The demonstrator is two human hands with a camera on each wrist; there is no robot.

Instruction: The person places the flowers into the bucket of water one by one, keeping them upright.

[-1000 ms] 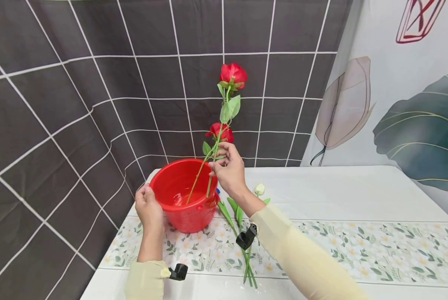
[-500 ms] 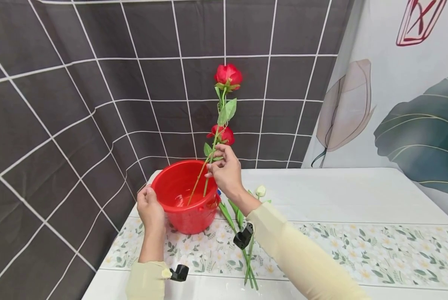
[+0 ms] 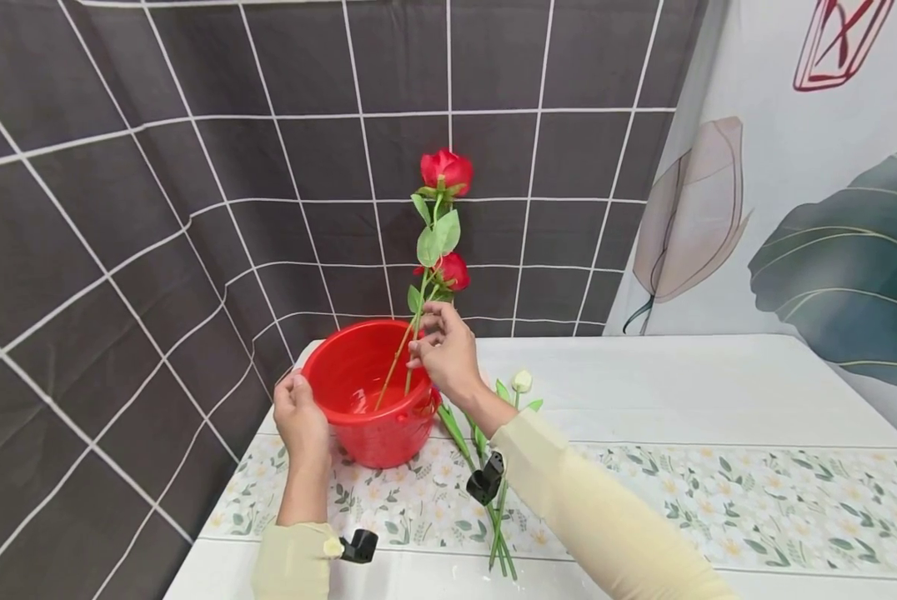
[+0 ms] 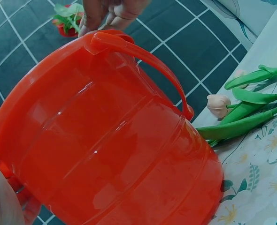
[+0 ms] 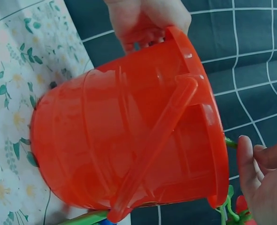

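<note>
A red plastic bucket [image 3: 381, 437] stands on the table, its side filling much of both wrist views. My left hand [image 3: 301, 417] grips its left rim; the fingers curl round it in the right wrist view. Over the right rim, my right hand [image 3: 450, 354] pinches the green stem of an artificial red rose [image 3: 446, 172], held nearly upright. That stem's lower end reaches inside the bucket. A second red rose [image 3: 452, 271] leans in the bucket behind the hand, its thin stem crossing the held one. The bucket's handle [image 5: 152, 150] hangs down on the right side.
Several artificial tulips lie right of the bucket, with a white tulip head [image 3: 521, 381] and crossed green stems [image 3: 497, 517]. A dark tiled backdrop [image 3: 486, 67] rises close behind and to the left. The table [image 3: 643, 383] has a floral band and extends right.
My right hand has lowered the rose, which has also shifted slightly left, its head now nearer the second rose. The left hand and bucket stay almost in place.
</note>
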